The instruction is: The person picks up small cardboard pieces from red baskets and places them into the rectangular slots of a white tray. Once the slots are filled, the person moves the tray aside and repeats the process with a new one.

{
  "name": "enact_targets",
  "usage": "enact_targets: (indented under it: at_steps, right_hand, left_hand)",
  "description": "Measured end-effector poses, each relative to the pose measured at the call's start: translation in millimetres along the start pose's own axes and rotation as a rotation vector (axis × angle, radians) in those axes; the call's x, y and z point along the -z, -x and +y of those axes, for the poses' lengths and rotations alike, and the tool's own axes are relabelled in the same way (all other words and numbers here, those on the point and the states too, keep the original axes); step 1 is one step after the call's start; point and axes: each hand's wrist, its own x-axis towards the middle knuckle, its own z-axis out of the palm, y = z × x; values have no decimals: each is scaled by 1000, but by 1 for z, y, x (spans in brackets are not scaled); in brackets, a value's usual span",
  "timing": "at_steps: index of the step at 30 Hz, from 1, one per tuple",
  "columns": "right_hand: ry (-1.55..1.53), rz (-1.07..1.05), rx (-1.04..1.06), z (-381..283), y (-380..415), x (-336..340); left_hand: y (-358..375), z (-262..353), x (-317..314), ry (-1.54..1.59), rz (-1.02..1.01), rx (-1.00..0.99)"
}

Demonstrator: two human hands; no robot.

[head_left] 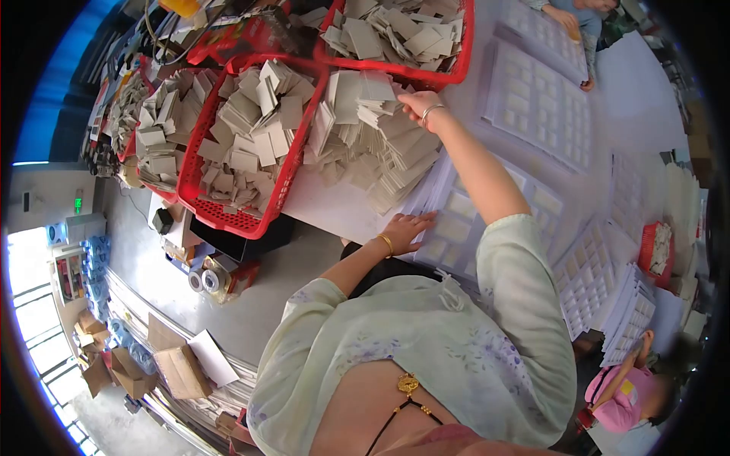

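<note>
My right hand point(420, 107) reaches over a heap of pale grey cards point(391, 140) piled loose on the table. Its fingers are curled at the heap's upper edge, and what they hold, if anything, is too small to make out. My left hand point(408, 231) lies with fingers spread on the left edge of a white compartment tray point(456, 228), directly in front of my body. Pale pieces sit in the tray's compartments. Beside the heap stands a red basket point(283, 205) full of similar cards.
Another red basket point(456, 76) of cards stands beyond the heap. Further white trays point(538, 106) lie to the right. One person point(582, 19) is at the far side; a person in pink point(627, 395) sits at the lower right. A small red basket point(656, 254) is at the right.
</note>
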Motion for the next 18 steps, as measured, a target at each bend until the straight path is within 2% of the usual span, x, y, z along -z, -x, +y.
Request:
enact_targets:
  at_steps: [4, 5, 7, 10, 13, 16, 18]
  right_hand:
    - [-4, 27, 1, -6, 16, -11]
    - [-38, 80, -28, 13, -16, -20]
    - [-181, 84, 175, 39, -45, -32]
    - [-153, 232, 188, 38, -46, -32]
    - [-283, 193, 93, 13, -10, -11]
    - [-293, 35, 142, 9, 30, 23]
    - [-213, -11, 162, 23, 63, 68]
  left_hand:
    - [1, 1, 7, -11, -52, -8]
    - [-1, -1, 6, -13, -65, -13]
    - [-3, -3, 3, 0, -75, -15]
    - [-2, -1, 4, -6, -94, 10]
    - [-2, 3, 5, -1, -104, 18]
    - [-2, 2, 5, -13, -107, 22]
    - [-3, 2, 2, -2, -106, 31]
